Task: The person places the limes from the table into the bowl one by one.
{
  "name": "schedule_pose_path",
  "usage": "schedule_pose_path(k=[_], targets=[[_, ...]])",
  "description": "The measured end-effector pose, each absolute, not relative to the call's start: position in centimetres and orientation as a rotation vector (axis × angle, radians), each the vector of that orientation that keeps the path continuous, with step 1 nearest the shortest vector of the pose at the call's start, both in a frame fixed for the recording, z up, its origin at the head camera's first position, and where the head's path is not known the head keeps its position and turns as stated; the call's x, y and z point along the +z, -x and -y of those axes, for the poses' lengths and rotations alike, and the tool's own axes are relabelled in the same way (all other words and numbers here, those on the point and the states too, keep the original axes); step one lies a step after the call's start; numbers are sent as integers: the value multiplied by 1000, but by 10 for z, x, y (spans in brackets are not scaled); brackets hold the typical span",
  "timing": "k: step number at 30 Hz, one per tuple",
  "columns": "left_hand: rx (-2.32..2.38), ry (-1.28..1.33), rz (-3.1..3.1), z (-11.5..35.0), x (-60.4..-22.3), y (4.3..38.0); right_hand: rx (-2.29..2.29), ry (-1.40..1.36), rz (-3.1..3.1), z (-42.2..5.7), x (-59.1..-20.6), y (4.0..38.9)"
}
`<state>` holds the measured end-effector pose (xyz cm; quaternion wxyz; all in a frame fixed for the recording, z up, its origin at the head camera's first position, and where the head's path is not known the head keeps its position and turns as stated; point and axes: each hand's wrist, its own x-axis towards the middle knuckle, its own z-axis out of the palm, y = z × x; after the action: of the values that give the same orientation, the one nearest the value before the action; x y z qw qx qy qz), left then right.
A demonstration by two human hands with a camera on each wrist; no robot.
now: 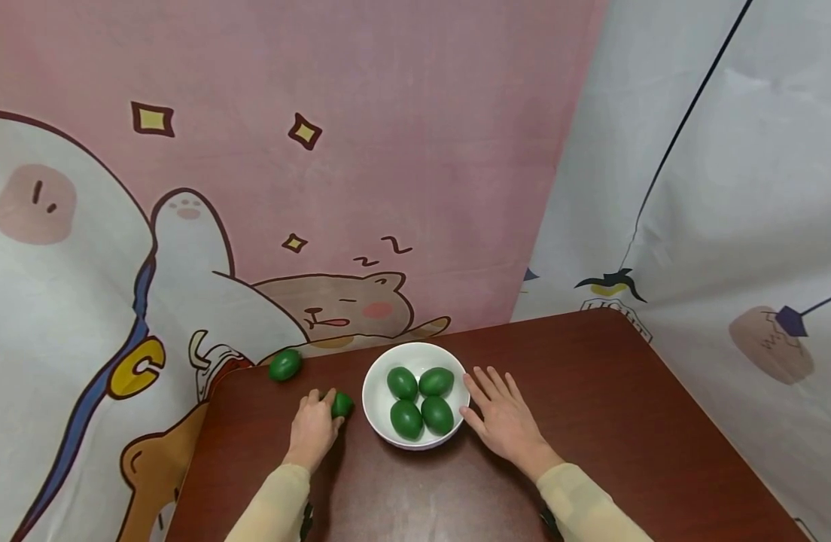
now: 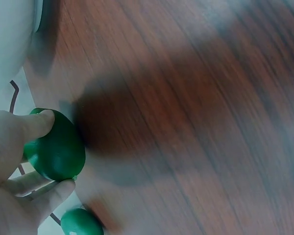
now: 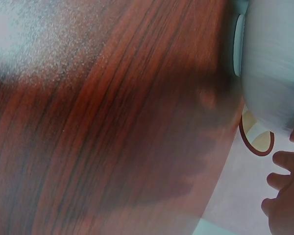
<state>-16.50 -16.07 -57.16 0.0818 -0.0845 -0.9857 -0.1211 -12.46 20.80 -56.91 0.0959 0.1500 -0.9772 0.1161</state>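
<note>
My left hand (image 1: 312, 430) grips a green lime (image 1: 343, 406), left of the white bowl (image 1: 376, 403). In the left wrist view, the thumb and fingers pinch that lime (image 2: 61, 149) from opposite sides, and its shadow falls on the table. Several limes (image 1: 437, 415) lie inside the bowl. My right hand (image 1: 506, 425) is at the bowl's right side, fingers spread and fairly straight; fingertips appear to touch the rim. The right wrist view shows the bowl's outer wall (image 3: 269, 58) and part of the right hand (image 3: 286, 198). Another lime (image 1: 284, 365) rests near the table's back left corner.
The dark red-brown wooden table (image 1: 592, 421) extends right of the bowl and toward the body. Behind it hangs a pink and white cartoon cloth (image 1: 422, 188), close to the back edge. A whitish cloth (image 1: 741, 226) hangs at the right.
</note>
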Motion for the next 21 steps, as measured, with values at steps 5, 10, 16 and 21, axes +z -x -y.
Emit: schedule_pose_path(k=[5, 10, 16, 21], targets=[[-364, 229, 2973, 160, -572, 165, 342, -452, 2892, -208, -569, 125], [-394, 199, 2983, 160, -570, 164, 339, -449, 2900, -208, -570, 125], [-434, 171, 2990, 161, -569, 161, 318, -447, 2904, -208, -570, 125], [-459, 155, 2968, 163, -570, 160, 320, -445, 2901, -209, -569, 125]])
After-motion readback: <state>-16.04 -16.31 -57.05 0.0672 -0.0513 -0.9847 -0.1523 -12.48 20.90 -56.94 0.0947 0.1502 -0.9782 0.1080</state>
